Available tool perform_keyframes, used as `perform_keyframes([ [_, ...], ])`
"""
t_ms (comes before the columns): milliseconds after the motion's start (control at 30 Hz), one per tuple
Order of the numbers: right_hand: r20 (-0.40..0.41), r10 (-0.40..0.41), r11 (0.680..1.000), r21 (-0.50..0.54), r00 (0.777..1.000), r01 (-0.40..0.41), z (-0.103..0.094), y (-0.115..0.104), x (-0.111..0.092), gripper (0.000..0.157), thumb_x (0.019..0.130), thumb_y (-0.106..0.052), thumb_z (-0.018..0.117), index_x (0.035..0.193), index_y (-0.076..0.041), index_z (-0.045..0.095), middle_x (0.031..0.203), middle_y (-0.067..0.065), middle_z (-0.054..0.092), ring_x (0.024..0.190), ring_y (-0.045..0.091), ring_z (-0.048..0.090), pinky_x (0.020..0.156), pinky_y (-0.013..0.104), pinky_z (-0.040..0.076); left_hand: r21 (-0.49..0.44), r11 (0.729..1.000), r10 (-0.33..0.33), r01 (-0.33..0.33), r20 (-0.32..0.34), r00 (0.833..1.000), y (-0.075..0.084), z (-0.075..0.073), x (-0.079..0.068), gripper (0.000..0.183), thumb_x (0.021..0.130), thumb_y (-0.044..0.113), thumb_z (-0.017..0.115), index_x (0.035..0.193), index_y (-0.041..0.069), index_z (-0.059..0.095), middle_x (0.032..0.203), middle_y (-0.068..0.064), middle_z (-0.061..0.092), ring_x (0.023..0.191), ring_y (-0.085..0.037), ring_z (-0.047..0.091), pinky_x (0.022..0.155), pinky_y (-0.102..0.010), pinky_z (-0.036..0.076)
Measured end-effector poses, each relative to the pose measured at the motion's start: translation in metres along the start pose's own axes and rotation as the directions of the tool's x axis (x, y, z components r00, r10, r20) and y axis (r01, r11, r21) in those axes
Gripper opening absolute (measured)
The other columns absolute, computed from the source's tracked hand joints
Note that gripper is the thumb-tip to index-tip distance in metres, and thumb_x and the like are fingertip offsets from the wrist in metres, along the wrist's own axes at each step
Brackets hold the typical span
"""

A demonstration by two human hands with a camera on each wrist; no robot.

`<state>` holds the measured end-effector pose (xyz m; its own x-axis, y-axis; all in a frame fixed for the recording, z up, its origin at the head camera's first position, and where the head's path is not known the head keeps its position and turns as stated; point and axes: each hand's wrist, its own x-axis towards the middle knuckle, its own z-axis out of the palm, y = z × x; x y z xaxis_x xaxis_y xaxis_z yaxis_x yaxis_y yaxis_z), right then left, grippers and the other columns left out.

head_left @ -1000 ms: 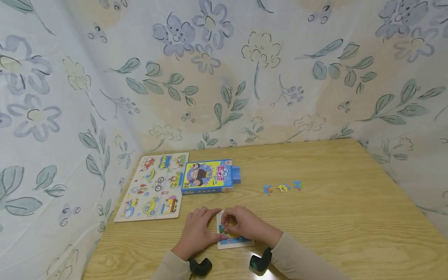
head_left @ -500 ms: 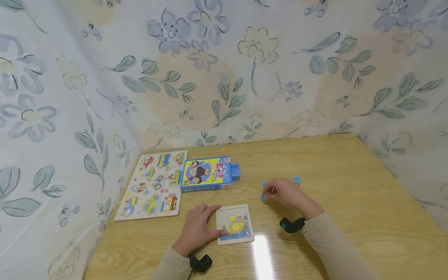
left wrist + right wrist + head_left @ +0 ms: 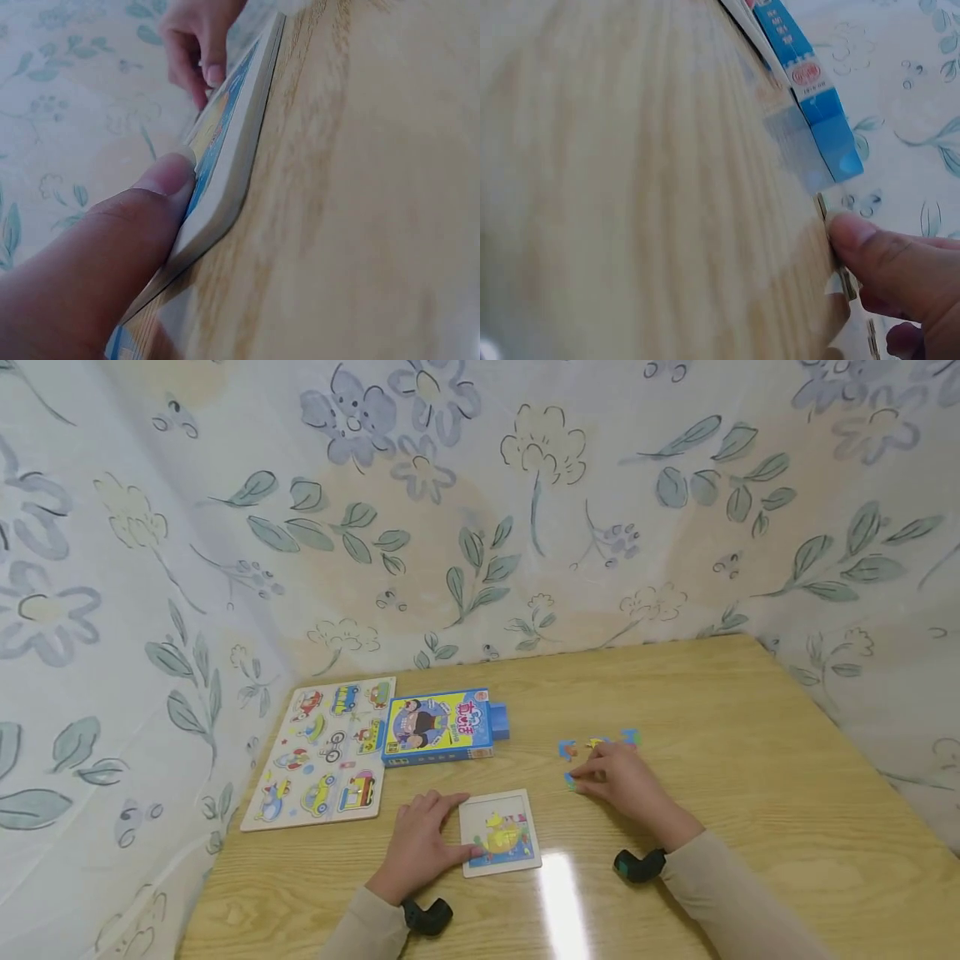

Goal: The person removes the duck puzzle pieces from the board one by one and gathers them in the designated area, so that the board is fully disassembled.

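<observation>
Had at the far left the large puzzle board (image 3: 313,750) with its vehicle shapes, lying flat on the table (image 3: 735,760), and next to it the blue-and-yellow box (image 3: 438,727) with a blue end (image 3: 498,721) sticking out to the right. Could not make out whether box and large board merely touched or overlapped. Nearer the front, kept the left hand (image 3: 423,843) on the left side of the small puzzle board (image 3: 474,818), thumb pressed over the lower left of the frame, index finger reaching to the upper left corner, other fingers beside it; showed no change there from a second earlier. Found the small puzzle board flat in front of the person, with the yellow figure (image 3: 504,835) and blue lower part in place and the upper part bare. Changed mostly at the right: moved the right hand (image 3: 626,781) off the small puzzle board, well apart from the left one, over to the loose pieces, thumb and fingers pinching a blue-and-green piece (image 3: 570,782). Saw only three loose pieces there a second before, and counted the same three just beyond the fingertips: the blue-and-brown piece (image 3: 567,749), the yellow piece (image 3: 595,742) partly hidden by the hand, and the blue-and-pink piece (image 3: 630,737). Suggested, as a judgement, a fourth piece carried away from the small puzzle board, leaving the picture less complete. Could not tell whether already resting on the table or just above it.
</observation>
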<state>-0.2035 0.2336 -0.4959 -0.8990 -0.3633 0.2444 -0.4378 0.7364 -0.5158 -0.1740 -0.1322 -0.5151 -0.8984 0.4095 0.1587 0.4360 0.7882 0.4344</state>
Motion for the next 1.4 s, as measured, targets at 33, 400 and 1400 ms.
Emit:
perform_keyframes([
  [33,0.002,0.005,1.000,0.003,1.000,-0.005,0.002,-0.001,0.001,0.016,0.086,-0.018,0.088,0.101,-0.014,0.085,0.088,-0.009,0.062,0.076,0.009,0.049,0.064,0.027,0.043,0.001,1.000,0.001,-0.001,0.000,1.000,0.000,0.000,0.000,0.088,0.076,0.076,0.078,0.145,0.024,0.063,0.089,0.012,0.043,0.080,-0.012,0.036,0.076,-0.037,0.027],
  [400,-0.110,-0.171,0.985,-0.030,0.979,0.169,0.020,-0.049,0.009,0.014,0.088,-0.013,0.085,0.102,-0.011,0.083,0.094,-0.005,0.062,0.085,0.015,0.052,0.071,0.031,0.047,-0.003,1.000,0.000,0.000,-0.004,1.000,0.000,-0.001,-0.001,0.086,0.077,0.074,0.079,0.144,0.023,0.063,0.092,0.012,0.046,0.081,-0.012,0.037,0.077,-0.037,0.027],
  [1400,0.017,-0.209,0.907,0.377,0.978,0.187,0.073,-0.084,0.004,0.032,0.091,-0.006,0.082,0.120,-0.016,0.074,0.096,-0.006,0.067,0.088,0.006,0.061,0.079,0.029,0.055,0.016,1.000,0.007,-0.007,-0.009,1.000,-0.001,0.001,-0.002,0.087,0.077,0.075,0.076,0.145,0.023,0.063,0.096,0.011,0.050,0.084,-0.011,0.039,0.077,-0.037,0.028],
])
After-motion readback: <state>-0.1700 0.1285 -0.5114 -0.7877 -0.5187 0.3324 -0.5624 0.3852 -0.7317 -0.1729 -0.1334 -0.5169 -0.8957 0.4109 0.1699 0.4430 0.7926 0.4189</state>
